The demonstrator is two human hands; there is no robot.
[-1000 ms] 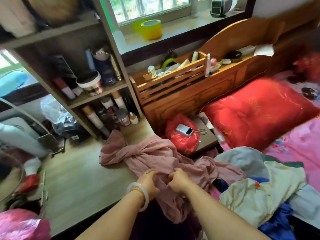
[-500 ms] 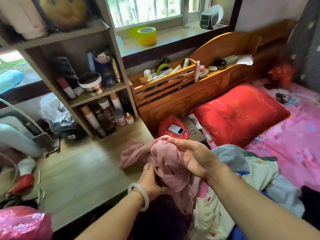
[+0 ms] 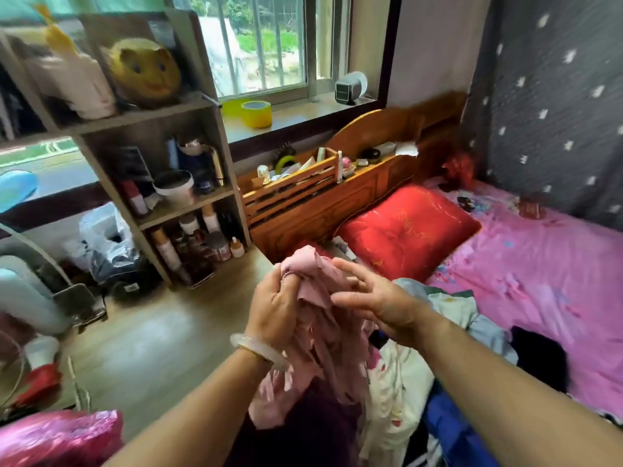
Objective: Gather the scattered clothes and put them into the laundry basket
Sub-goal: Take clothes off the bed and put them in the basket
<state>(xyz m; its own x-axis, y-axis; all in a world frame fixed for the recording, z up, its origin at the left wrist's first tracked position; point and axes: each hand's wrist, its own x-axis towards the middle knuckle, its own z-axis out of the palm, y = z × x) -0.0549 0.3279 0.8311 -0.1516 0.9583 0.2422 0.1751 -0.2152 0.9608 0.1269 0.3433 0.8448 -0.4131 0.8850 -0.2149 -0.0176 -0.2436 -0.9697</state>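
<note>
Home bedrm: bed [image 3: 539, 264] w/ pillow [image 3: 408, 227], cluttered shelf [image 3: 188, 197]

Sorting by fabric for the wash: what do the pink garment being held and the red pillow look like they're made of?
Pink garment: thin, matte woven cloth, perhaps cotton or chiffon; it bunches into soft folds in the left hand. Red pillow: glossy, satin-like cover with gold embroidery; it shows a sheen.

Pink-sheeted bed [image 3: 539, 264] bears a red pillow [image 3: 408, 227] and heaped clothes [image 3: 438, 332]
</note>
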